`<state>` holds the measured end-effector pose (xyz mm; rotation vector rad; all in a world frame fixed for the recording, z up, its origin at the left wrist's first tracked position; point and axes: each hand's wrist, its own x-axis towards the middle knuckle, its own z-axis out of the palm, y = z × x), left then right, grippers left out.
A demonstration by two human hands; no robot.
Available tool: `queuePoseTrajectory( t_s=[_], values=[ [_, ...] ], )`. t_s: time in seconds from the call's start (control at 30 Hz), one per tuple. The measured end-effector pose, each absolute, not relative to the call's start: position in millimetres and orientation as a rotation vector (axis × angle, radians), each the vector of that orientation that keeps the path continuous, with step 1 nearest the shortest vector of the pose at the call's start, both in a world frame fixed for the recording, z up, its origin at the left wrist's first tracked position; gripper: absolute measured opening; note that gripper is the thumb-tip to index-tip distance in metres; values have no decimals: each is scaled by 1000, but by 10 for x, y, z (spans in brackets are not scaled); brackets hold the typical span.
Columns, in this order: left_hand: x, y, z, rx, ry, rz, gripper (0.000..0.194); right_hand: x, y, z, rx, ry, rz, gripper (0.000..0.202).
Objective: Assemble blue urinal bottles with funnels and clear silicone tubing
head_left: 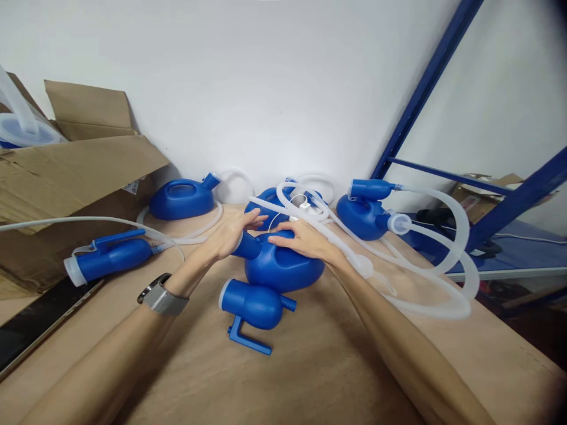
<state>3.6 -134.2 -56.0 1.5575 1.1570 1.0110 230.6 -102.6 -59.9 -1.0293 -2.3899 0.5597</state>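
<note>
A blue plastic urinal bottle (283, 268) sits on the wooden table in front of me, its short neck pointing up to the left. My right hand (303, 239) grips its top handle, fingers partly hidden behind it. At the neck rests my left hand (233, 233), fingers stretched out toward the back, palm beside the opening. In front of the bottle lies a blue funnel-shaped urinal head (252, 304) with a white rim, an outlet stub and an L-shaped handle. A clear hose (328, 227) coils behind my right hand.
More blue bottles stand at the back left (181, 200) and right (361, 215), with hoses. Another urinal head (115, 260) lies at left on a hose, near an open cardboard box (88, 171). A blue metal rack (425, 88) rises at right beyond the table (336, 360).
</note>
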Motion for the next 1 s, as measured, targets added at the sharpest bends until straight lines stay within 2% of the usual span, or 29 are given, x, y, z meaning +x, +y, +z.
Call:
queuePoseTrajectory(
  t_s=[0.2,0.43,0.6,0.8,1.0],
  values=[
    [-3,-1326,-519,1501,1056,932,72,2303,-1024,-616,-1021,-2401,529,39],
    [-17,-1362,-530,1582,1053,982,86,2298,-1056,-601,-1031,-2384,555,40],
    [-49,-1324,-532,1381,942,1017,91,2305,-1086,-585,-1059,-2364,576,43],
    [-77,-1282,-554,1248,1211,974,70,2309,-1107,-571,-1067,-2344,548,41],
    [37,-1254,-603,1264,1332,997,60,2297,-1107,-585,-1068,-2351,531,40]
  ],
)
